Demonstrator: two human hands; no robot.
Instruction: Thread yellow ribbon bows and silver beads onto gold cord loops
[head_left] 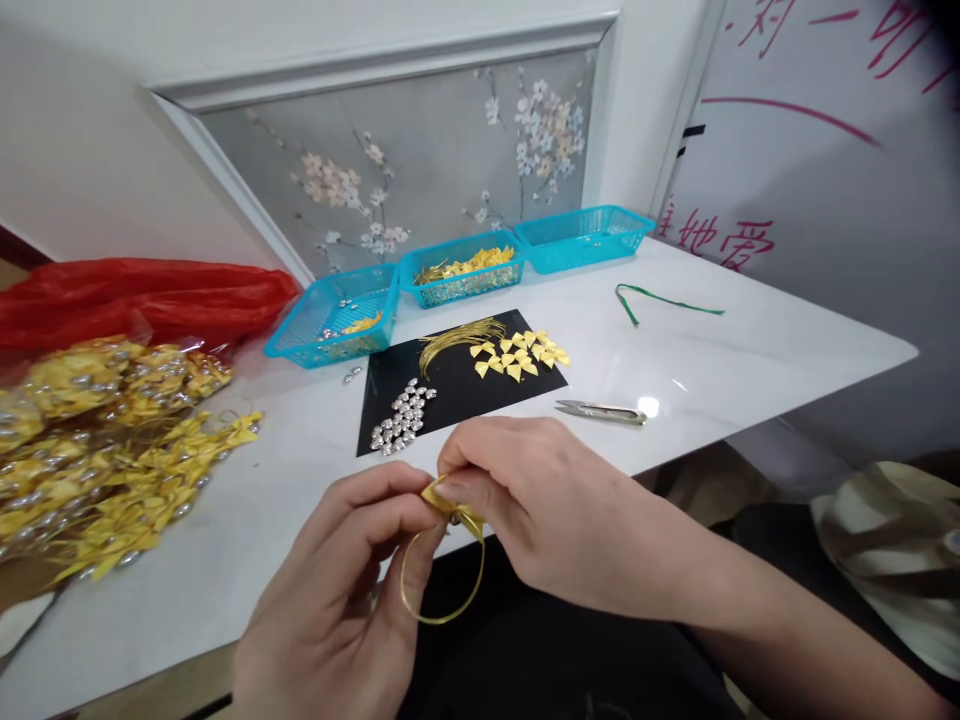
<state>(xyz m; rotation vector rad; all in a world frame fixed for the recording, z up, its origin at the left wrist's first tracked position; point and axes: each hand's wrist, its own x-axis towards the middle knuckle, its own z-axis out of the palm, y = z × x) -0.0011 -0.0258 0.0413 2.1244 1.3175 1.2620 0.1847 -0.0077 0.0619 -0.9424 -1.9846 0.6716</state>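
Just off the table's front edge, my left hand (352,570) and my right hand (517,500) meet, both pinching a small yellow ribbon piece (433,494). A loop of gold cord (442,622) hangs down from between my fingers. Something tiny and shiny shows under the ribbon, but my fingers partly hide it. Beyond my hands lies a black mat (390,385). On it are silver beads (405,415), a bundle of gold cords (459,340) and several folded yellow ribbon pieces (517,352). Thread snips (602,411) rest right of the mat.
Three blue baskets stand along the wall: the left (330,350) and middle (461,290) hold yellow pieces, the right (585,245) a few tiny bits. Finished-looking yellow beaded strands (142,490) and red plastic (142,300) lie left. A green string (671,302) lies on the white table (787,350).
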